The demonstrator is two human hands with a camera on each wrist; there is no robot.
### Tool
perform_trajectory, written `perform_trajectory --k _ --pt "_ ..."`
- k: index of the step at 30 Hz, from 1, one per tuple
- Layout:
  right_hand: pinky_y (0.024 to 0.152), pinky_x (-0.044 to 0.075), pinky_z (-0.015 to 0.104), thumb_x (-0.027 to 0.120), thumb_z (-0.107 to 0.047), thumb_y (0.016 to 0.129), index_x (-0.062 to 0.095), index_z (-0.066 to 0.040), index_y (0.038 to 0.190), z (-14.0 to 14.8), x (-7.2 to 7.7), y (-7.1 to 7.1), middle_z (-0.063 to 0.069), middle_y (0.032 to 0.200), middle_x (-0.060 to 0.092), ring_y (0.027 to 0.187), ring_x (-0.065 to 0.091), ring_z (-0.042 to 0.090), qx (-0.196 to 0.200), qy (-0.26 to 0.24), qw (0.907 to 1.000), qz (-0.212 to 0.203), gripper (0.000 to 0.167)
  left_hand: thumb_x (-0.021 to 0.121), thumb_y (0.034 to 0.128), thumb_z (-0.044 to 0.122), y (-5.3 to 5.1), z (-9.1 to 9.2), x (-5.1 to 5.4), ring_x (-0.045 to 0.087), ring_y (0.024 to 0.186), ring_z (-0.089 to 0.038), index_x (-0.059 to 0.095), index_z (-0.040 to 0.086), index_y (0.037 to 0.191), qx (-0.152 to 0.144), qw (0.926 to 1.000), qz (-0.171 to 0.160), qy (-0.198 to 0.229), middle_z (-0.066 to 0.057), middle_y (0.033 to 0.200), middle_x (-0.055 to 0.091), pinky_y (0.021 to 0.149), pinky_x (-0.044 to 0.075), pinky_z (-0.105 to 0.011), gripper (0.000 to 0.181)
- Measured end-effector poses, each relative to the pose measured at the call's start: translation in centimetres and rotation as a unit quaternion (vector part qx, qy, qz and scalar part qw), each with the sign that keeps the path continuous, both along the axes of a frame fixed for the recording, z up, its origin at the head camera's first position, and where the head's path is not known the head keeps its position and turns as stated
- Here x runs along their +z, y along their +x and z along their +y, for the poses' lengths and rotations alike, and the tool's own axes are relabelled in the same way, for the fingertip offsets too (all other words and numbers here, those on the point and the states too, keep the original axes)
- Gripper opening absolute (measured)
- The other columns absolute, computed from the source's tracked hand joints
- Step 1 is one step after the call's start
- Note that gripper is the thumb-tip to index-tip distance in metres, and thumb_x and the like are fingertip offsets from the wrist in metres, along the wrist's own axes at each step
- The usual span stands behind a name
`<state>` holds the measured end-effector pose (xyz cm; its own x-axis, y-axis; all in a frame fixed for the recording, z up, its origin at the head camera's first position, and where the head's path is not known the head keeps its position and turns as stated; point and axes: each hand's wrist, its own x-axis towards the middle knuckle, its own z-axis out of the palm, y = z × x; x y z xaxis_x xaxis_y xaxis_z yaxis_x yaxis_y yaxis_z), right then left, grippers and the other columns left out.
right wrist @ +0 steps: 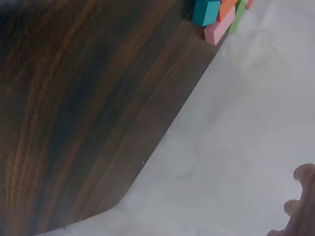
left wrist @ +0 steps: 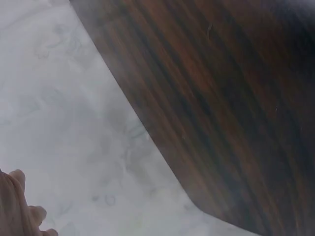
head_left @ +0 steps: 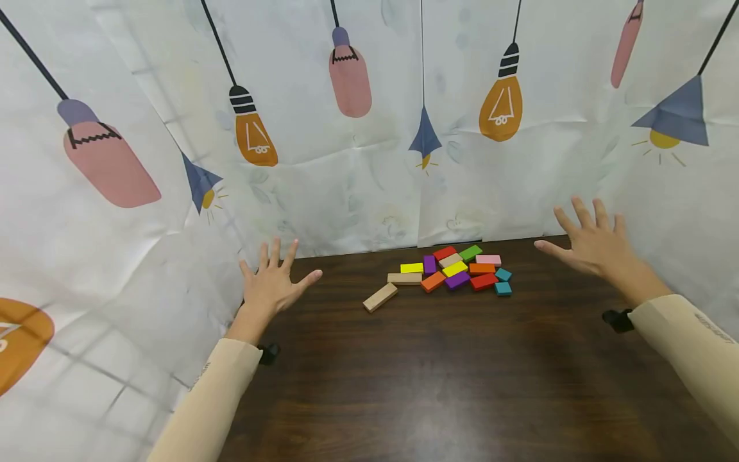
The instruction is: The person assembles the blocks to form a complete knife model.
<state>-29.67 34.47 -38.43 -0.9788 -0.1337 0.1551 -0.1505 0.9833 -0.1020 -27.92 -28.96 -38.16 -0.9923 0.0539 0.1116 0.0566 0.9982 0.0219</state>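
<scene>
Several coloured wooden blocks lie in a loose cluster at the far middle of the table in the head view, among them a yellow block point(head_left: 412, 268), a green block point(head_left: 471, 253), a pink block point(head_left: 488, 260) and a teal block point(head_left: 503, 289). A plain wood block point(head_left: 380, 298) lies apart at the cluster's near left. My left hand point(head_left: 268, 285) is spread in the air left of the blocks, holding nothing. To their right, my right hand point(head_left: 594, 244) also has its fingers spread and touches nothing.
The dark brown table point(head_left: 427, 385) extends toward me. Behind it and along the sides hangs a white curtain point(head_left: 346, 192) printed with lamps and bulbs. The right wrist view shows a table corner beside the curtain.
</scene>
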Motion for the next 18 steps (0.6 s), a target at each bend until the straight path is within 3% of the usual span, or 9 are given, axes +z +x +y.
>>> perform_trajectory --k 11,18 --pt "0.11 -0.004 0.082 0.041 -0.074 0.097 0.004 -0.018 0.167 -0.7 -1.3 2.1 0.025 0.17 -0.005 0.152 -0.007 0.059 0.009 0.002 0.9999 0.005 0.097 0.03 0.0883 0.09 2.4 1.6 -1.3 -0.007 0.159 -0.042 -0.006 0.038 0.164 -0.009 0.9995 0.028 0.01 -0.007 0.173 -0.015 0.113 -0.009 -0.08 0.099" --pt "0.108 0.001 0.083 0.045 -0.073 0.097 0.003 -0.017 0.167 -1.9 -2.8 4.1 0.023 0.171 -0.009 0.151 -0.007 0.061 0.018 -0.006 0.9998 -0.003 0.098 0.032 0.0878 0.09 3.9 2.5 -2.8 -0.006 0.16 -0.039 -0.005 0.038 0.164 -0.016 0.9991 0.036 0.017 -0.006 0.174 -0.011 0.113 -0.012 -0.079 0.1"
